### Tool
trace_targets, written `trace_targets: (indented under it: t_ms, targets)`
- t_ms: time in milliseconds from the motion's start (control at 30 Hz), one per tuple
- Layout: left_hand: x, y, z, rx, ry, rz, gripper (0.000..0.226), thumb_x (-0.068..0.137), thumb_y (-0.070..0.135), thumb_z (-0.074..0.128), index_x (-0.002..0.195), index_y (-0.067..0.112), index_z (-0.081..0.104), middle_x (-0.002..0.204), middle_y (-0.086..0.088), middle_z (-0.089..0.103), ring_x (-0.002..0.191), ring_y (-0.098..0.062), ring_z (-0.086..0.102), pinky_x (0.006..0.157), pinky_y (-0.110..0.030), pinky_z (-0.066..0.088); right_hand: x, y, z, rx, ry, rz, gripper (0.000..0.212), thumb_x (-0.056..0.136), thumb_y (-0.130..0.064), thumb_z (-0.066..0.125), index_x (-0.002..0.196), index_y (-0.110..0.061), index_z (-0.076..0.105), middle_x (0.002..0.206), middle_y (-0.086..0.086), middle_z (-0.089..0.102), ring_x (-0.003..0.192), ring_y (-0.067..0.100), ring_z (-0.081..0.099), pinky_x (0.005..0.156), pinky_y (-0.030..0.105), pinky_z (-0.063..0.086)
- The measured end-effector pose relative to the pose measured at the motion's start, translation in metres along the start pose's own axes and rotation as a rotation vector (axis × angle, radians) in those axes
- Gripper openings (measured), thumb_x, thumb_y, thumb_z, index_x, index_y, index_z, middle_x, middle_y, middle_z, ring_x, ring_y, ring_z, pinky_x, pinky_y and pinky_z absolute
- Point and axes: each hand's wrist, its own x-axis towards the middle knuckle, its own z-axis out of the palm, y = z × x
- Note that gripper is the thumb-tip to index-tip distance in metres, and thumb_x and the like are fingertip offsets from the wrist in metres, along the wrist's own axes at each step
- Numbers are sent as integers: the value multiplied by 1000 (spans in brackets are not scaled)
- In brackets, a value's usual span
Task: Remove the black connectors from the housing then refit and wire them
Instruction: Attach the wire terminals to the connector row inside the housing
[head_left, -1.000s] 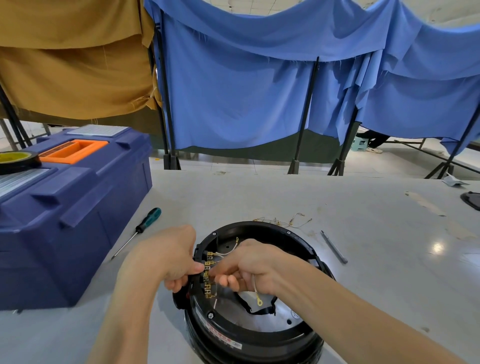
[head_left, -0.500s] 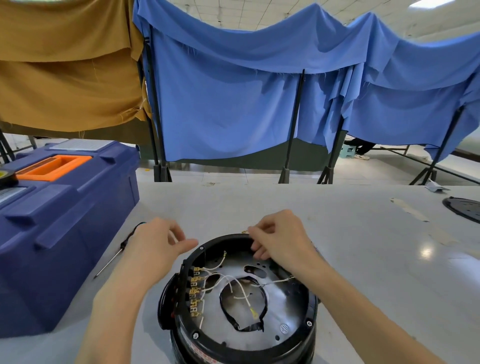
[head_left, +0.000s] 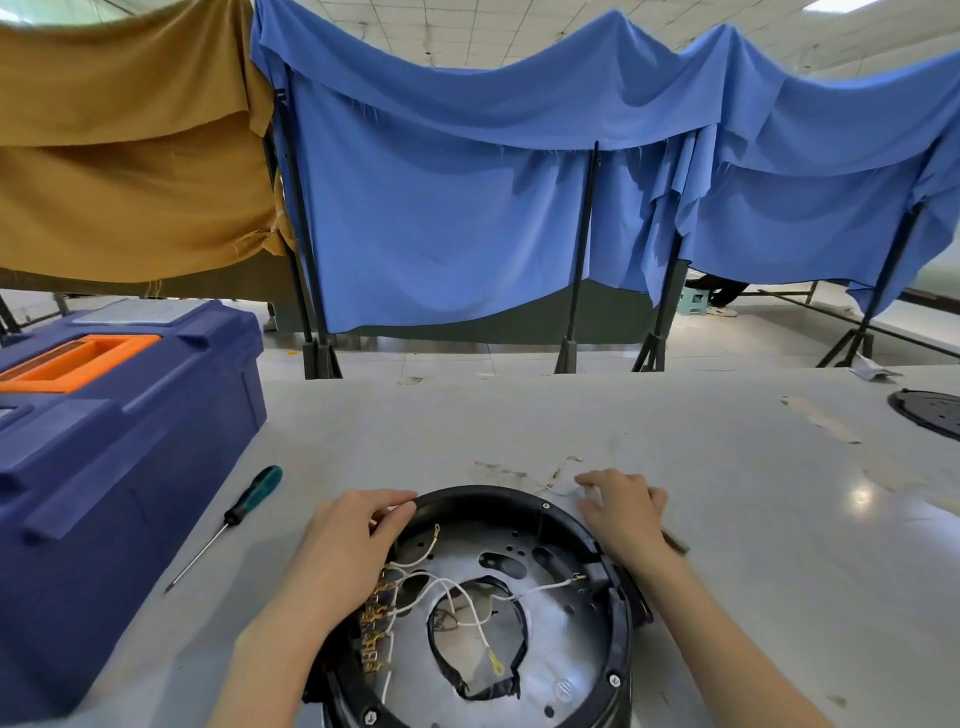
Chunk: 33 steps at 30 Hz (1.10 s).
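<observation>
The round black housing (head_left: 618, 613) stands at the near table edge, its metal plate facing up. A row of brass terminals (head_left: 375, 631) runs along its left inner wall. White wires (head_left: 457, 592) cross the plate, and one ends in a yellow ring lug (head_left: 494, 663). My left hand (head_left: 345, 551) grips the far-left rim, thumb on the inner edge. My right hand (head_left: 623, 512) is on the table just beyond the far-right rim. Its fingertips pinch at the loose wires (head_left: 556, 480) lying there. No separate black connector is plainly visible.
A blue toolbox (head_left: 124, 431) with an orange tray fills the left side. A green-handled screwdriver (head_left: 249, 501) lies beside it. A thin metal rod (head_left: 675, 543) pokes out under my right wrist. A black disc (head_left: 930, 421) sits at the far right edge.
Both hands left the terminal row. The left moved up to the far-left rim. The right let go of its wire and reached past the housing to the loose wires.
</observation>
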Motion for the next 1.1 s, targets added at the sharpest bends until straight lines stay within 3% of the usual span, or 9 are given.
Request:
trace_targets:
  t_ms: [167,267,400,533,600,700,800,967,1100]
  targets:
    - [1,-1,1,22,12,23,25,96,34,54,117,35,68,108,12,70,99,-9,61,86,-25,45,-1,-6,-1,2,134,3,10,87,-19,60,86,-24,69,97,-10,66,112,19,43,70,28,5]
    - [1,-2,3,22,11,24,25,97,34,53,118,35,67,108,12,70,99,-10,60,86,-25,46,-2,-5,-3,123,78,44,16,88,-18,63,77,-30,62,99,-3,64,112,24,41,71,30,11]
    - [2,-3,3,19,5,22,26,96,35,53,118,35,67,107,13,69,96,-7,59,83,-22,42,-4,-11,-17,326,107,52,24,89,-12,64,73,-30,59,101,5,62,112,28,41,76,-3,9]
    - [1,1,3,-32,47,8,26,93,33,59,118,33,67,100,16,70,93,-2,60,83,-23,43,-10,-29,-46,470,122,-52,31,83,-5,70,64,-28,60,84,-1,65,100,24,54,88,31,31]
    - [1,5,3,-99,110,16,33,90,32,63,123,30,64,91,20,67,91,2,60,85,-26,45,-15,-40,-62,572,103,-112,28,81,-4,72,64,-25,64,79,-2,67,89,18,61,81,25,42]
    - [1,14,-1,-250,161,32,53,88,30,67,137,34,47,108,17,61,100,1,57,85,-23,45,-23,-55,-86,704,12,-182,23,79,-3,73,64,-20,69,64,-4,69,68,4,64,69,15,44]
    - [0,22,-6,-388,153,37,64,86,26,69,142,36,38,119,19,55,105,0,57,80,-15,43,-31,-64,-102,779,-148,-234,22,78,-3,73,62,-17,71,61,1,70,66,7,63,78,28,48]
    - [-5,32,-14,-576,137,35,16,89,6,64,102,8,71,77,-2,75,68,-15,71,56,-19,53,-37,-71,-113,879,-251,-246,19,78,4,70,63,-8,71,64,10,69,66,16,59,77,35,46]
    - [-7,39,-19,-666,100,48,12,88,1,63,89,10,71,72,-9,74,58,-20,70,48,-18,50,-36,-71,-113,946,-202,-219,14,83,5,67,72,-4,71,67,13,68,67,20,59,66,30,47]
